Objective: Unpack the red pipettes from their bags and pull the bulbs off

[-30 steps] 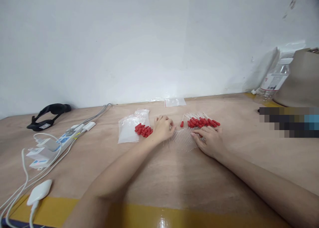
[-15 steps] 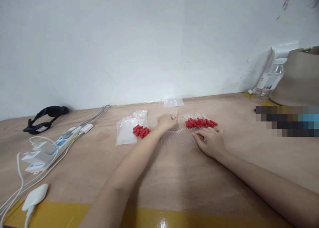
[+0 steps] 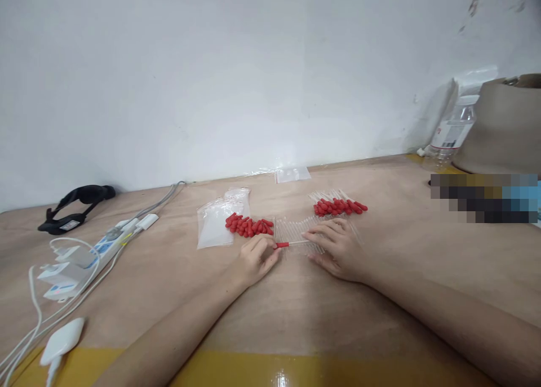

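My left hand (image 3: 257, 257) is closed in a pinch on a red rubber bulb (image 3: 282, 244), which sits at the left end of a thin clear dropper tube (image 3: 297, 242). The tube's other end runs under the fingers of my right hand (image 3: 338, 246), which are bent over it; the exact grip is partly hidden. Beneath both hands lies a row of clear thin tubes (image 3: 291, 227). A pile of loose red bulbs (image 3: 249, 226) is just beyond my left hand. Behind my right hand lies a bundle of droppers with red bulbs (image 3: 338, 207), their pale stems pointing toward the wall.
Clear zip bags (image 3: 214, 223) lie left of the loose bulbs, and another bag (image 3: 292, 174) is near the wall. A power strip (image 3: 105, 240) with chargers and cables, and a black strap (image 3: 76, 207), are at left. A plastic bottle (image 3: 452, 128) stands at right.
My left hand has come back from beyond the tubes toward me and now pinches a bulb at the tube's end. My right hand has shifted left, fingers over the tube.
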`<state>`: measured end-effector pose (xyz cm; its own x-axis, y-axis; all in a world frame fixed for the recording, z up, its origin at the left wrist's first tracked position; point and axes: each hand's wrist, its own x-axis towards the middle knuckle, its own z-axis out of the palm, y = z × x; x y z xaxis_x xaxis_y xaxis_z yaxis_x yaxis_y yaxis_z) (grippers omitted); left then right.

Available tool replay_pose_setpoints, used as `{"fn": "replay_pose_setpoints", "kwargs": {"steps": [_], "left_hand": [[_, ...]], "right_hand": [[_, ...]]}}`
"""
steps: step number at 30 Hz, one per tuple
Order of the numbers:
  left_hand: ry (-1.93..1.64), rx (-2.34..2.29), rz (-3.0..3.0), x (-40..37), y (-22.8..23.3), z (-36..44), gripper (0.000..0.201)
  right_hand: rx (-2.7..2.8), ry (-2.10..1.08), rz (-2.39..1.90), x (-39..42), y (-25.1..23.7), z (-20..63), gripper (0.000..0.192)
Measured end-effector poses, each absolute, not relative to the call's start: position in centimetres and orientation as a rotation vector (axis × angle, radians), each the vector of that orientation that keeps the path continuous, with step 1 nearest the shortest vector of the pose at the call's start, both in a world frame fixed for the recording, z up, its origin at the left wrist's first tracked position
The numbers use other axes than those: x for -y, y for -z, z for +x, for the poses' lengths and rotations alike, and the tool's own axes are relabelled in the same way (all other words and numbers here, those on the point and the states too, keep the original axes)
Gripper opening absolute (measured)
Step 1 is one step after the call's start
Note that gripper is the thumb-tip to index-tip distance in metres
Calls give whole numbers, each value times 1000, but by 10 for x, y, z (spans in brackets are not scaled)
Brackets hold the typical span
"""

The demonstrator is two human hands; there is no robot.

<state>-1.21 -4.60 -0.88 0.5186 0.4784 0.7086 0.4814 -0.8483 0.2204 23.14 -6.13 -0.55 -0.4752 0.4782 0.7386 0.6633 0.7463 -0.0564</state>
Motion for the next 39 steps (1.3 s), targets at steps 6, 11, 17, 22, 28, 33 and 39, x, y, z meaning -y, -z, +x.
{"fn": "replay_pose_setpoints", "kwargs": {"steps": [6, 11, 17, 22, 28, 33, 39], "left_hand": [[1243, 780, -2782, 52, 6, 0, 8], [1082, 762, -2766, 57, 2, 4, 21], [732, 700, -2711, 57, -2, 10, 14], [631, 693, -2647, 58, -5, 9, 20], [610, 702, -2729, 59, -7, 12, 25], [628, 812, -2800, 58, -10, -4, 27], [931, 1403, -2649, 43, -34, -40, 27]], "right_hand": [[2240, 312, -920, 67, 11, 218, 20], [2282, 229, -972, 71, 12, 212, 22], [2286, 177, -907, 77, 8, 206, 26], [2276, 214, -849, 75, 11, 209, 23], [2328, 389, -785, 76, 15, 213, 24], [2333, 502, -746, 73, 13, 236, 27], [1923, 390, -1132, 56, 8, 254, 23]]}}
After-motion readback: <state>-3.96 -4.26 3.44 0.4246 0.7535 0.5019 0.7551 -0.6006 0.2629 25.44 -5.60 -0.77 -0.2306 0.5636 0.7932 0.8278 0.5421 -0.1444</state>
